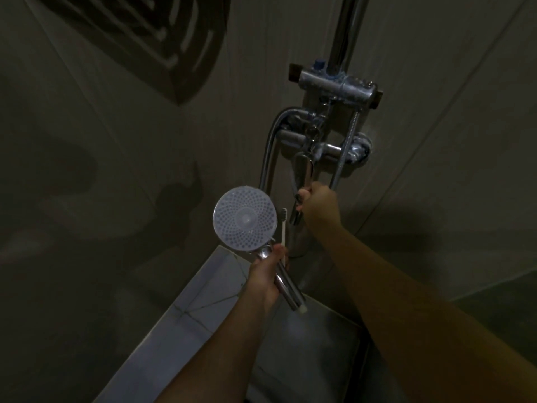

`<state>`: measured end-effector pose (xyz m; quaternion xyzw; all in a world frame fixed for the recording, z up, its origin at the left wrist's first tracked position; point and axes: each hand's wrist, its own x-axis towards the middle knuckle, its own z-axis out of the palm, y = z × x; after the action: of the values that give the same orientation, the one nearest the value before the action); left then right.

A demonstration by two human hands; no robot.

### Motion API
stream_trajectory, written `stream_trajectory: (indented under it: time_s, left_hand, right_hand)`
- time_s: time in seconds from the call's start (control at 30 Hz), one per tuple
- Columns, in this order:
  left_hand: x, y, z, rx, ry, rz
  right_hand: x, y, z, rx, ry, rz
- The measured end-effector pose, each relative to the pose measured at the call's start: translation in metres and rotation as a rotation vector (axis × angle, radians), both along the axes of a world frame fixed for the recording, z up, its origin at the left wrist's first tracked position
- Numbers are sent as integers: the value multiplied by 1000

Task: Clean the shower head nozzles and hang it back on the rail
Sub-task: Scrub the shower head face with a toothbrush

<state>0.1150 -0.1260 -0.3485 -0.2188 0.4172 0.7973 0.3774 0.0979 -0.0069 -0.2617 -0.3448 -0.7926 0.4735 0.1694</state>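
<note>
The round shower head (244, 219) faces me with its pale dotted nozzle plate, on a chrome handle that runs down to the right. My left hand (266, 274) grips that handle and also holds a white toothbrush (284, 225) upright beside the head. My right hand (318, 204) grips the chrome tap lever (302, 173) of the mixer. The chrome rail (344, 30) rises above the mixer bar (338, 85). The hose (268, 152) loops from the mixer on the left.
Dim tiled walls surround the fittings. A pale tiled ledge (203, 303) runs below my left arm. A second thin hose (345, 146) hangs right of the lever. A vent's shadow (162, 39) falls on the upper left wall.
</note>
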Motion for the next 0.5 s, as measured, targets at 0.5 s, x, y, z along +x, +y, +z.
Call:
stream_trajectory:
  time_s: [0.5]
  left_hand:
    - [1,1,-20,73,-27,-52]
  right_hand:
    - [20,-28,-74,-589,-207,-101]
